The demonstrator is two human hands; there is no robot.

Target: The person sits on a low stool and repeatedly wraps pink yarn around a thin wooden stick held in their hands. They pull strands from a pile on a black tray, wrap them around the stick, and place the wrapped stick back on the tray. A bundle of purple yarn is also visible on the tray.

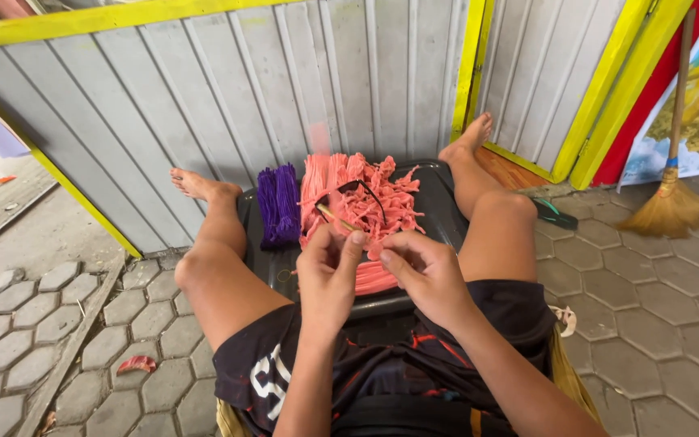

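I see my left hand [329,271] and right hand [422,271] meeting over a glossy black tray [438,202]. Fingers pinch soft pink yarn strands [366,206], heaped and fuzzy. A thin tan stick [335,216] slants up-left from the left fingertips. A purple yarn bundle [278,202] lies beside.

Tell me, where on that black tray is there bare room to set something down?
Bare patches on the black plastic tray: the right edge beside the pink yarn heap, and the near-left corner below the purple yarn bundle. The middle is crowded by yarn and both hands.
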